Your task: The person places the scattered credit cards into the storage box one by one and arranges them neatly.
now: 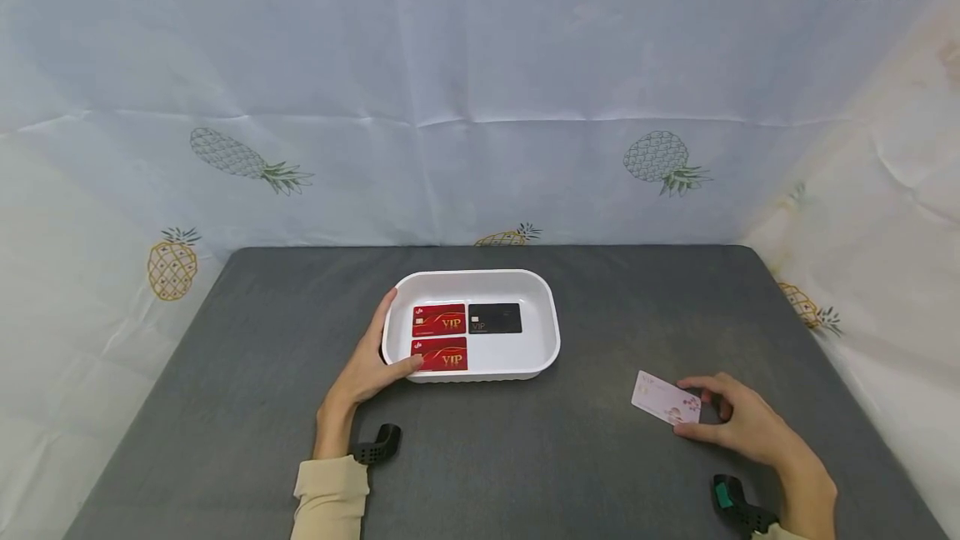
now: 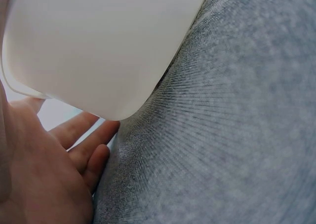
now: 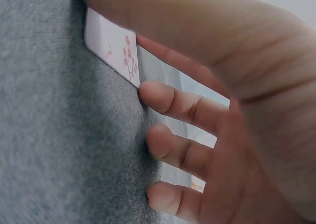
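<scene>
My left hand (image 1: 365, 372) grips the left end of a white plastic tray (image 1: 538, 348), its thumb over the near rim and fingers along the outer side. In the left wrist view, fingers (image 2: 94, 140) lie beside the tray's wall (image 2: 98, 61). Inside the tray lie a red VIP card (image 1: 438, 320), a second red VIP card (image 1: 444, 357) nearer me, and a black VIP card (image 1: 495, 318). Out to the right, my right hand (image 1: 742, 421) pinches a pale pink card (image 1: 660, 395) by its edges between thumb and index finger. The right wrist view shows this flower-printed card (image 3: 116, 46) at the cloth, partly behind the thumb.
A dark grey cloth (image 1: 525, 457) covers the table. Behind it hangs a white curtain (image 1: 465, 57) with pineapple prints, which continues along both sides. Black wrist mounts sit at my left wrist (image 1: 378, 444) and right wrist (image 1: 738, 507).
</scene>
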